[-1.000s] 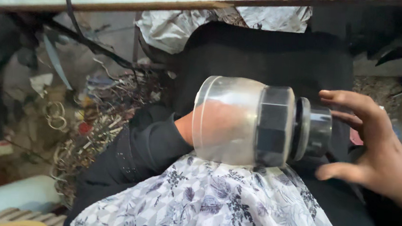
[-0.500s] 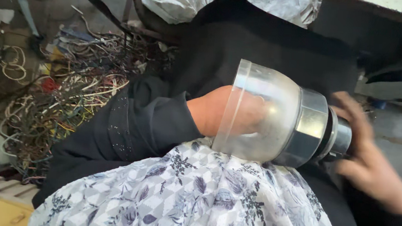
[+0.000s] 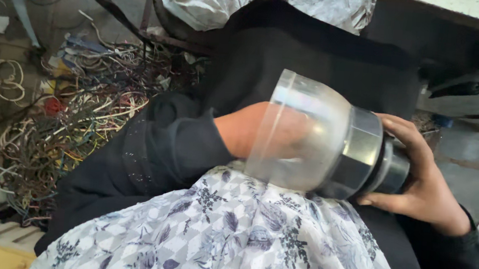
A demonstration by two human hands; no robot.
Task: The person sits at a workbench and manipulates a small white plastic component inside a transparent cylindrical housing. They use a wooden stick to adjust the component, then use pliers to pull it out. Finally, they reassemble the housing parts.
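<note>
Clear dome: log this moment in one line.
left hand inside clear dome | right hand grips grey base | over floral cloth

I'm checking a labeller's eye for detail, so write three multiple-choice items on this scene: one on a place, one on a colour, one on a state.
1. Where is the left hand?
A. Inside the clear dome
B. On the wires
C. Flat on the cloth

2. What colour is the collar next to the dome?
A. Red
B. Grey
C. Yellow

3. How is the right hand placed?
A. Hanging free, away from everything
B. Wrapped around the dark end
C. Pressed on the floor

Answers:
1. A, the hand shows through the dome's clear wall, sleeve at the rim.
2. B, the faceted band beside the dome is dull grey.
3. B, its fingers curl over the end piece and the thumb sits beneath.
</note>
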